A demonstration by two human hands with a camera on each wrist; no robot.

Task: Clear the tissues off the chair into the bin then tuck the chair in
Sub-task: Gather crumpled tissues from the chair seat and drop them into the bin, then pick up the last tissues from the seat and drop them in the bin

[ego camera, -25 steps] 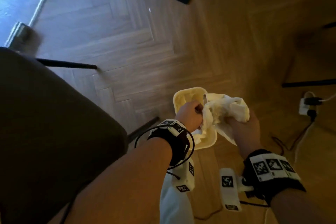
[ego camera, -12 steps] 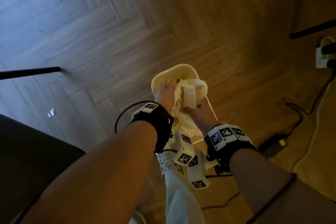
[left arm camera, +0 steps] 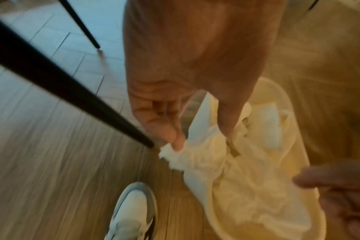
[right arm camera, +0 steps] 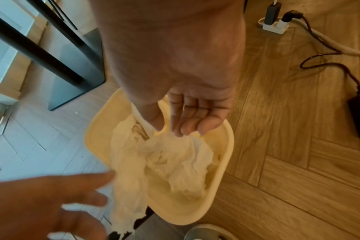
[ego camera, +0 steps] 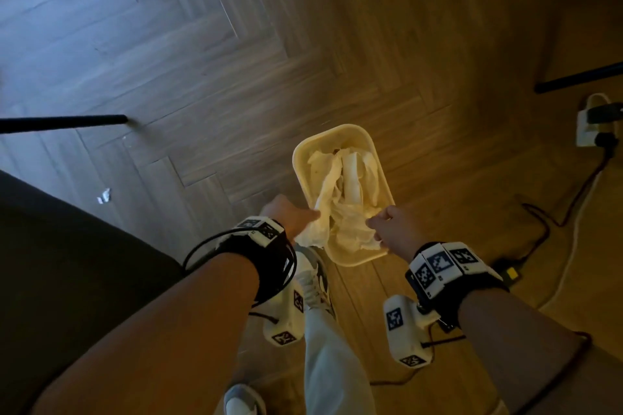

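**Inspector A:** What is being recorded as changed, from the left across?

**Inspector B:** The chair [ego camera: 50,280] is being kept at the left edge, dark-upholstered, matte, on thin black metal legs; it is not yet being tucked in. A small white scrap [ego camera: 104,195] is being noted on the herringbone wood floor beside it. A second ago the tissues [ego camera: 340,199] were being held bunched above the bin [ego camera: 371,141]; now they are being lowered inside it.

**Inspector A:** And the hands?

**Inspector B:** A trailing edge of tissue is being pinched by the left hand [ego camera: 290,216] at the near left rim, part of it draped outside. The right hand [ego camera: 391,226] is being held over the near right rim, fingers hanging loose; at most the tissue is being brushed by the fingertips [right arm camera: 185,129].

**Inspector A:** Materials?

**Inspector B:** The tissues are being read as thin, crumpled, soft paper, one piece rolled. The bin is smooth cream plastic, oblong with rounded corners. Disposal is being judged nearly complete; the draped edge and floor scrap are being flagged.
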